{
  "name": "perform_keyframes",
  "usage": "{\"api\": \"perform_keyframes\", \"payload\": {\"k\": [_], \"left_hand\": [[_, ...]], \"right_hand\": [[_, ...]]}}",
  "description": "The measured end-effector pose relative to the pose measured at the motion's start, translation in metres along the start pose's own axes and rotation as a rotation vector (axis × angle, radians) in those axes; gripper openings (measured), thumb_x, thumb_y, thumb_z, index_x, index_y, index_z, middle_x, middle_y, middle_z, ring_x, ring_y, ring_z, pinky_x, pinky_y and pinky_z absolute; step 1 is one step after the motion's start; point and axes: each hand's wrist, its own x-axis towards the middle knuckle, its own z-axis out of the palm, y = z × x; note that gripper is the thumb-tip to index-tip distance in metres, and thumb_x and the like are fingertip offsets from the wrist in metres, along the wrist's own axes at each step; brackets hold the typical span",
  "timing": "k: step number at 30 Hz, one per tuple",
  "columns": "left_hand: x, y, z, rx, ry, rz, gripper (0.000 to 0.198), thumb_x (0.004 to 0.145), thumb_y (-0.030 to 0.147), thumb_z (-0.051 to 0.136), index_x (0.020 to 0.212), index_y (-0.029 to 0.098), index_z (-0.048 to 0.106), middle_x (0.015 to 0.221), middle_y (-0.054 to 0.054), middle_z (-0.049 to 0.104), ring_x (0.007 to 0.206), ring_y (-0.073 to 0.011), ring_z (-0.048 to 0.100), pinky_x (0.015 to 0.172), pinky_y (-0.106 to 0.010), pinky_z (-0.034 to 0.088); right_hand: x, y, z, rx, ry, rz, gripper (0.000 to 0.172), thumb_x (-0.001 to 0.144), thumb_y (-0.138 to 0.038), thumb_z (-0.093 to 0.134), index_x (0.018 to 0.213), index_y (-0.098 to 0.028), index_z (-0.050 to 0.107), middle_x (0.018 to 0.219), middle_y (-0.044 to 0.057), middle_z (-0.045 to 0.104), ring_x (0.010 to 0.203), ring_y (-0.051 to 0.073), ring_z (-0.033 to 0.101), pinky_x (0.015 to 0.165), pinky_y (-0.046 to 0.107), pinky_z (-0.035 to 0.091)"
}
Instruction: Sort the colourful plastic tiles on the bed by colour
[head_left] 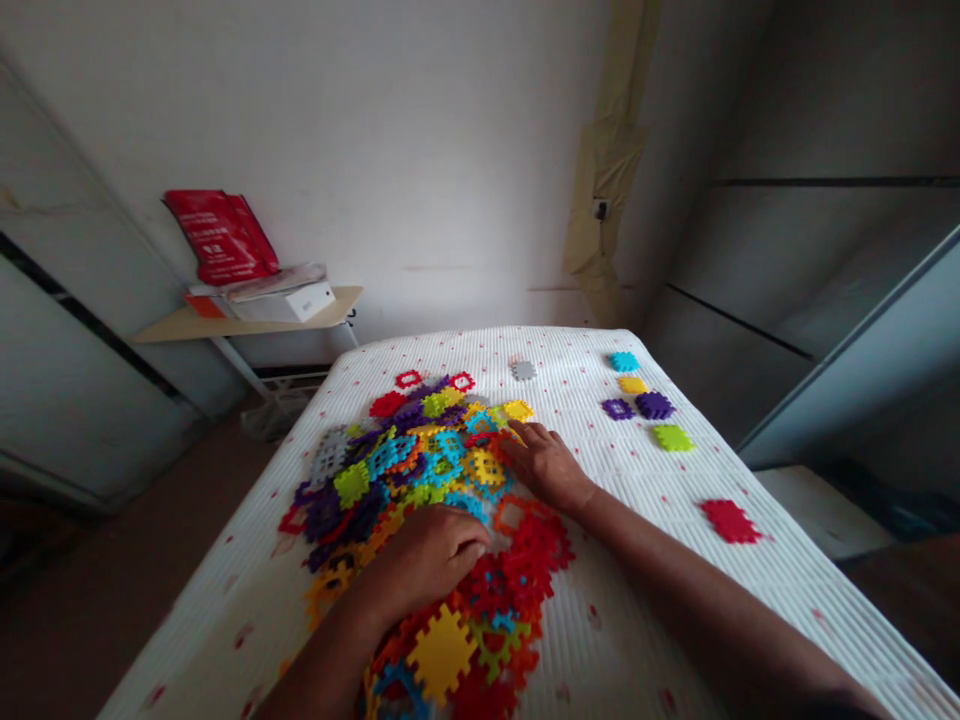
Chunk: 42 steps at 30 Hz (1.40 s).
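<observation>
A big heap of flat, notched plastic tiles [420, 470] in red, yellow, blue, purple, green, orange and grey lies on a white quilted bed [645, 560]. My left hand [427, 555] rests palm down on the near part of the heap, fingers curled over red and orange tiles. My right hand [546, 462] lies flat on the heap's right edge, fingers stretched out and touching yellow and blue tiles. Whether either hand grips a tile is hidden.
Loose tiles lie apart at the right: blue [623, 361], yellow [632, 385], two purple [654, 405], green [673, 437], red [729, 521]; a grey one [523, 370] sits farther back. A small side table [247, 322] with boxes and a red bag [221, 235] stands at the left wall.
</observation>
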Motion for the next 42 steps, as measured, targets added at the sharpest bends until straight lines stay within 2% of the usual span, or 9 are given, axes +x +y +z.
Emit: {"api": "perform_keyframes", "payload": {"k": [4,7,10,15,18,25,30,38,42], "left_hand": [[-0.001,-0.014,-0.015,-0.045,0.140,-0.048,0.026,0.084,0.023,0.043,0.087,0.024,0.069,0.089,-0.001,0.071,0.084,-0.0140,0.063,0.079,-0.024,0.047],[-0.007,-0.028,-0.032,0.017,0.285,-0.104,0.026,0.084,0.025,0.043,0.092,0.023,0.068,0.093,-0.002,0.070,0.089,-0.0148,0.062,0.082,-0.027,0.047],[-0.015,-0.040,-0.039,0.098,0.300,-0.093,0.026,0.083,0.022,0.044,0.091,0.023,0.069,0.094,-0.002,0.069,0.091,-0.0156,0.061,0.084,-0.029,0.047],[-0.029,-0.048,-0.023,0.227,0.235,-0.040,0.027,0.079,0.019,0.049,0.094,0.026,0.069,0.111,-0.004,0.066,0.110,-0.0216,0.054,0.097,-0.041,0.041],[-0.039,-0.050,-0.013,0.194,0.203,-0.027,0.027,0.080,0.019,0.048,0.095,0.026,0.069,0.110,-0.004,0.067,0.109,-0.0208,0.055,0.095,-0.040,0.043],[-0.052,-0.054,-0.008,0.010,0.274,-0.027,0.024,0.077,0.014,0.050,0.088,0.024,0.069,0.102,-0.004,0.068,0.103,-0.0176,0.058,0.091,-0.033,0.047],[-0.050,-0.053,-0.004,-0.061,0.319,-0.028,0.022,0.078,0.016,0.050,0.087,0.022,0.069,0.098,-0.006,0.069,0.099,-0.0174,0.061,0.090,-0.033,0.048],[-0.053,-0.051,-0.001,-0.154,0.389,-0.081,0.019,0.081,0.022,0.050,0.089,0.019,0.067,0.100,-0.008,0.068,0.094,-0.0170,0.063,0.086,-0.031,0.050],[-0.054,-0.053,0.000,-0.193,0.426,-0.066,0.019,0.081,0.022,0.050,0.088,0.019,0.067,0.098,-0.007,0.068,0.092,-0.0170,0.063,0.082,-0.029,0.051]], "right_hand": [[0.001,-0.001,-0.004,0.070,0.047,0.011,0.030,0.091,-0.023,0.042,0.118,-0.022,0.057,0.135,0.012,0.043,0.116,0.025,0.041,0.091,0.042,0.039],[-0.001,-0.006,-0.005,0.115,0.023,-0.135,0.026,0.088,-0.021,0.048,0.108,-0.025,0.064,0.140,0.007,0.038,0.120,0.025,0.036,0.094,0.042,0.034],[0.000,-0.010,-0.003,0.134,-0.075,-0.275,0.021,0.083,-0.025,0.056,0.101,-0.028,0.067,0.145,0.002,0.032,0.127,0.026,0.029,0.097,0.043,0.029],[0.007,-0.013,0.004,0.104,-0.109,-0.150,0.024,0.090,-0.030,0.047,0.101,-0.025,0.067,0.145,0.006,0.032,0.127,0.027,0.029,0.097,0.045,0.028],[0.009,-0.016,-0.001,0.082,-0.064,-0.117,0.024,0.089,-0.027,0.047,0.102,-0.025,0.068,0.144,0.007,0.032,0.126,0.028,0.029,0.096,0.046,0.028],[0.005,-0.040,-0.007,0.108,-0.185,-0.382,0.032,0.075,-0.026,0.063,0.108,-0.029,0.065,0.147,0.003,0.029,0.130,0.029,0.024,0.099,0.048,0.025],[0.008,-0.046,0.008,0.056,-0.263,-0.383,0.051,0.069,-0.036,0.070,0.118,-0.031,0.058,0.149,0.007,0.024,0.131,0.033,0.022,0.099,0.054,0.024],[0.004,-0.033,0.005,0.061,-0.169,-0.384,0.027,0.074,-0.029,0.065,0.100,-0.021,0.066,0.145,0.008,0.032,0.130,0.030,0.027,0.101,0.048,0.025],[0.007,-0.020,0.002,0.107,-0.024,-0.247,0.018,0.081,-0.025,0.057,0.095,-0.017,0.065,0.140,0.011,0.040,0.125,0.028,0.034,0.097,0.046,0.031]]}}
